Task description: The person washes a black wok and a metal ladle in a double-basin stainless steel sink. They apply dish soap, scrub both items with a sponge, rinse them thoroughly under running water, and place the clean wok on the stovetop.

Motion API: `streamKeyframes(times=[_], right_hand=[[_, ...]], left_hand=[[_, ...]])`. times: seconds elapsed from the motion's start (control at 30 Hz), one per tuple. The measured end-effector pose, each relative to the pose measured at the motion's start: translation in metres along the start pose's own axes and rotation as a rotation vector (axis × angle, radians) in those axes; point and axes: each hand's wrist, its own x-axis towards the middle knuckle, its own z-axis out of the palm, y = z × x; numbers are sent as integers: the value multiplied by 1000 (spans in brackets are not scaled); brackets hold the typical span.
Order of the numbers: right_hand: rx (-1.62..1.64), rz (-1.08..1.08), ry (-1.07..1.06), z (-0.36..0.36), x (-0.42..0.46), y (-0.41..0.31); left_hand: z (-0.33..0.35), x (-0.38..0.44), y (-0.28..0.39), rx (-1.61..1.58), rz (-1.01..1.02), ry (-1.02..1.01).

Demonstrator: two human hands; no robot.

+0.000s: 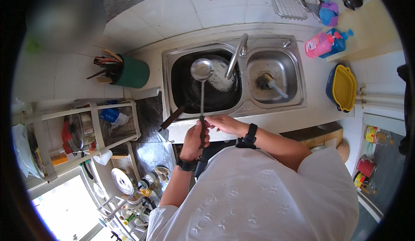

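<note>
A steel ladle (202,69) with a dark grip is held over the left sink basin, its bowl towards the wall. My left hand (192,141) is wrapped around the dark grip. From the right, my right hand (227,124) meets the same grip, with thumb and fingers curled in at its upper end. Below the ladle, a dark wok (194,95) fills the left basin, and its brown handle (172,118) juts over the front rim. White foam (221,77) covers part of the water in the wok, beneath the faucet (238,54).
In the right basin (285,65) lies a brush (275,87) over the drain. Pink (319,44) and blue (335,43) pump bottles stand at the back right, beside a yellow basket (344,87). To the left are a green utensil holder (134,71) and a rack (113,108).
</note>
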Motion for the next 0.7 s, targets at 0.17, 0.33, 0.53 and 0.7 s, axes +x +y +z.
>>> streamKeyframes(times=[0.17, 0.33, 0.53, 0.7], right_hand=[[397, 252, 87, 11, 6, -8], [762, 559, 473, -7, 15, -9], [1326, 661, 441, -50, 30, 40], [1097, 495, 551, -55, 104, 44]], left_hand=[[5, 26, -10, 265, -14, -4], [-57, 38, -8, 1058, 472, 105], [-168, 39, 17, 1894, 788, 562], [-181, 64, 17, 1777, 329, 348]])
